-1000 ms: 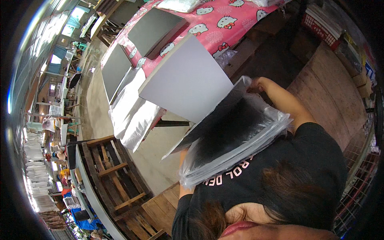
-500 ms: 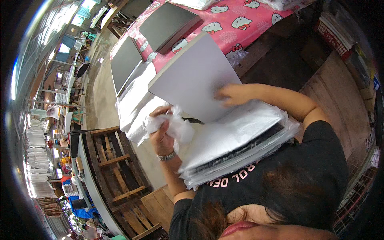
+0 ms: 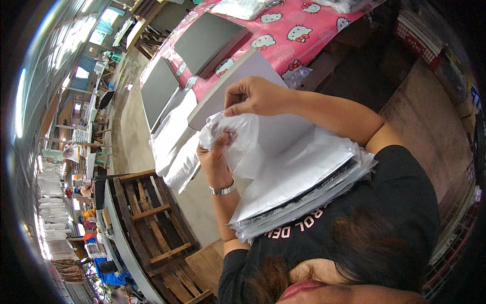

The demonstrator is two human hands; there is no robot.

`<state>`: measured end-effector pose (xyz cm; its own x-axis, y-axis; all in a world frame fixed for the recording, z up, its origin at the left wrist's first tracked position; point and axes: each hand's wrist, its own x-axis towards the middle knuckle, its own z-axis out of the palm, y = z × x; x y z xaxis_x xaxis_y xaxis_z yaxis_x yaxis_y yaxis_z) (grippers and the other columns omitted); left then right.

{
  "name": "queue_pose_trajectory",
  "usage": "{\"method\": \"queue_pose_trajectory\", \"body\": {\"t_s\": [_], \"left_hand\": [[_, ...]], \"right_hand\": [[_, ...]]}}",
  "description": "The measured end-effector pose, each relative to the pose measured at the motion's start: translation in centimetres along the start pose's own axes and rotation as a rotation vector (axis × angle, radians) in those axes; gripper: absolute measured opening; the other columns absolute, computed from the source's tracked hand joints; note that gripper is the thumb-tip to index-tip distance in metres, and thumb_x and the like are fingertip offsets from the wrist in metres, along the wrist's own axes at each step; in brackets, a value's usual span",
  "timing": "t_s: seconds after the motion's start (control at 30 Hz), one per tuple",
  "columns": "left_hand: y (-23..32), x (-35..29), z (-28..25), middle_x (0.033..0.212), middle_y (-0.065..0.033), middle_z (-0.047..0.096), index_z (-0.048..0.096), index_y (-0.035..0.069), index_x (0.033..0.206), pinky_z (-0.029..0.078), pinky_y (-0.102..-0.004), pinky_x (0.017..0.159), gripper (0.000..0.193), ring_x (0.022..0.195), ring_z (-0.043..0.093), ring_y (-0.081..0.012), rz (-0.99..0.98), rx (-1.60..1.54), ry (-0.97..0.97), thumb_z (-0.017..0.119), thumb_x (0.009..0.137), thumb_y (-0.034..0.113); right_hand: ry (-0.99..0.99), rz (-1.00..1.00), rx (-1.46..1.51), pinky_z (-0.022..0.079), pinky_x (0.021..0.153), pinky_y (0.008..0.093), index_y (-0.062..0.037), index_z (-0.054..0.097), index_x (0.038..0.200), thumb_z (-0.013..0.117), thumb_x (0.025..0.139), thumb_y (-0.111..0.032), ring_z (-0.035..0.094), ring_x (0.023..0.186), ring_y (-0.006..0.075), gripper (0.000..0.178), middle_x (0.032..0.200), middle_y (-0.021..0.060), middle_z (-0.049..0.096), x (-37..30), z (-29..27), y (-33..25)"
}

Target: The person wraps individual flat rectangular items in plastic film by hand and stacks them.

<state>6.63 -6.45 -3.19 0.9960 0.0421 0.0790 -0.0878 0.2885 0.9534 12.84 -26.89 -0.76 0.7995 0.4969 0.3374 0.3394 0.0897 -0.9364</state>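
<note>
My left hand point(image 3: 216, 164), with a metal-band watch on the wrist, is closed around a bunched, see-through white plastic sheet point(image 3: 243, 144). My right hand point(image 3: 258, 96) hovers just above it, fingers curled in and thumb tip close to the top of the plastic. Whether anything is pinched there I cannot make out. Behind both hands a pale, thick flat panel point(image 3: 253, 66) leans at the table's near edge, partly covered by my right hand and the plastic. Against my body rests a stack of flat pieces in clear plastic point(image 3: 304, 180), with dark edges showing between layers.
Two dark grey flat boxes, one farther back point(image 3: 210, 43) and one at the left point(image 3: 159, 93), lie on a pink patterned tablecloth point(image 3: 276, 38). White wrapping point(image 3: 174, 129) hangs off the near left corner. A wooden pallet point(image 3: 149, 218) stands lower left, a red crate point(image 3: 417, 38) at far right.
My right hand has lifted off the pale panel's face and moved left and up to the plastic. My left hand has shifted slightly right, and the plastic sheet is more spread out.
</note>
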Motion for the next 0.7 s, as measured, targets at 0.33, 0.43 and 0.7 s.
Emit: {"method": "queue_pose_trajectory", "body": {"t_s": [0.33, 0.43, 0.7], "left_hand": [[-1.5, -1.0, 1.4, 0.084, -0.001, 0.06, 0.058, 0.001, 0.1, 0.045, -0.0228, 0.063, 0.024, 0.073, 0.055, -0.0083, 0.01, 0.108, -0.026, 0.069, 0.081, 0.011], [-1.5, -1.2, -2.2, 0.087, -0.0022, 0.062, 0.059, 0.003, 0.102, 0.047, -0.0235, 0.065, 0.026, 0.077, 0.058, -0.0105, -0.036, 0.058, 0.023, 0.06, 0.089, 0.025], [-3.1, -4.9, -13.2, 0.1, -0.015, 0.063, 0.053, 0.003, 0.113, 0.054, -0.0363, 0.069, 0.04, 0.082, 0.064, -0.022, -0.056, -0.064, -0.124, 0.052, 0.089, 0.035]], "right_hand": [[0.121, -0.007, 0.314, 0.044, 0.063, 0.0228, -0.0037, 0.057, 0.083, 0.064, 0.086, -0.018, 0.055, 0.068, 0.0059, 0.016, 0.068, -0.0009, 0.058, 0.8, 1.4, 3.3], [-0.215, 0.25, 0.431, 0.045, 0.065, 0.0231, -0.0048, 0.056, 0.089, 0.06, 0.089, -0.021, 0.056, 0.07, 0.0072, 0.017, 0.071, 0.0012, 0.059, -2.0, 3.0, 2.7], [-0.204, 0.027, 0.981, 0.047, 0.074, 0.0272, -0.0039, 0.062, 0.095, 0.062, 0.087, -0.023, 0.059, 0.082, 0.0119, 0.021, 0.085, 0.0067, 0.064, -4.2, -5.6, 2.5]]}}
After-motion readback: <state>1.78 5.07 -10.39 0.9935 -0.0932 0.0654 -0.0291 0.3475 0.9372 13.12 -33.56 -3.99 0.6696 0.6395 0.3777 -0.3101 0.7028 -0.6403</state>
